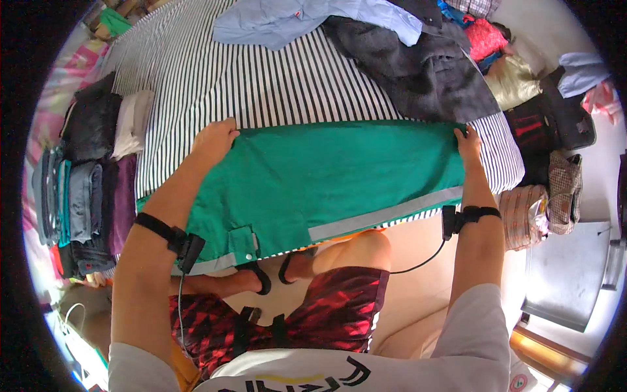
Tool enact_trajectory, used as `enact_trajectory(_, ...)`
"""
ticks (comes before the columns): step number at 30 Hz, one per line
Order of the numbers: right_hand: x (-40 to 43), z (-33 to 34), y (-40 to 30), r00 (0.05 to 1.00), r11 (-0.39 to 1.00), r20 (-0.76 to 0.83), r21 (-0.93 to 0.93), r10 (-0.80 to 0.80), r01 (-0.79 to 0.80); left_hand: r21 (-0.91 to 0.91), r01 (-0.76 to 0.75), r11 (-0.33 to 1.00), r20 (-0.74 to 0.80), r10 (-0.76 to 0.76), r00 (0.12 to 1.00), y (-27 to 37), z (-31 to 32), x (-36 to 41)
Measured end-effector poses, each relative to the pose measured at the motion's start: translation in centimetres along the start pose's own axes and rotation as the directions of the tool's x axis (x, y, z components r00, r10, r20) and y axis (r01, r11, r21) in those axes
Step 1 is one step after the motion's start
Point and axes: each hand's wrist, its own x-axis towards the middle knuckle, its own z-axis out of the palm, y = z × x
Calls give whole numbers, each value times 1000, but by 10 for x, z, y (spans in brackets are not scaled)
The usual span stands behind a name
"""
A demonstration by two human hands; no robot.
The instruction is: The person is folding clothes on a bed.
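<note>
A green garment (313, 166) with grey strips along its near edge and a small pocket flap lies spread across the front of a bed with a black-and-white striped sheet (274, 83). My left hand (216, 139) grips its far left corner. At the far right corner, my right hand (469, 142) pinches the cloth between thumb and fingers. The fabric stretches nearly flat between both hands, and its near edge reaches the bed's front edge. Part of its left end is hidden behind my left forearm.
Beyond the green cloth lie a dark grey garment (416, 73) and a light blue shirt (313, 19). Folded clothes (85, 181) are stacked along the left side. Bags (524, 215) and more clothes (512, 81) line the right, near a metal box (568, 274).
</note>
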Motion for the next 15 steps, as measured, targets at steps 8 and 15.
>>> enact_trajectory(8,-3,19,-5,978,968,-125,-170,166,-185,285,244,927,17,-259,966,-20,18,11)
enact_trajectory(15,5,16,3,971,947,-96,-220,218,-234,289,261,921,-43,-260,965,12,29,-6)
